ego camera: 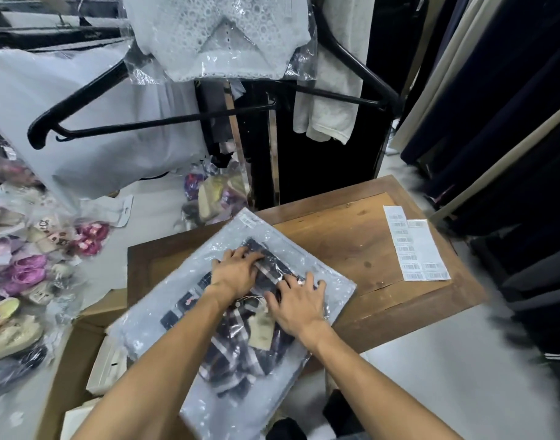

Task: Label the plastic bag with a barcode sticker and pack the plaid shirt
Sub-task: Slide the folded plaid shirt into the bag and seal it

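Surroundings crowded the wooden worktop point(351, 236) on every side: black hangers point(151, 122) and a bagged white lace garment point(221, 36) hung above its far edge, dark and beige clothing point(501, 106) hung along the right, and bagged shoes in pink, purple and yellow point(21, 281) lay heaped on the floor at the left, beside open cardboard boxes point(91, 354) near the worktop's left corner. Barcode sticker sheets point(415, 249) lay flat at the right end of the worktop, well apart from the hands. A clear plastic bag point(183, 328) lay diagonally across the worktop, its near end hanging over the front edge; a small barcode sticker point(249, 221) sat at its far corner. The plaid shirt point(234, 354), dark with pale stripes, was inside the bag, with a brown hang tag point(262, 331) on top of it. The left hand point(236, 274) and the right hand point(299, 304) lay palm-down on the bag over the shirt's far end, the fingers point(243, 254) of both spread apart and pressed flat, gripping nothing. Both forearms crossed the bag's near half and hid part of the shirt.
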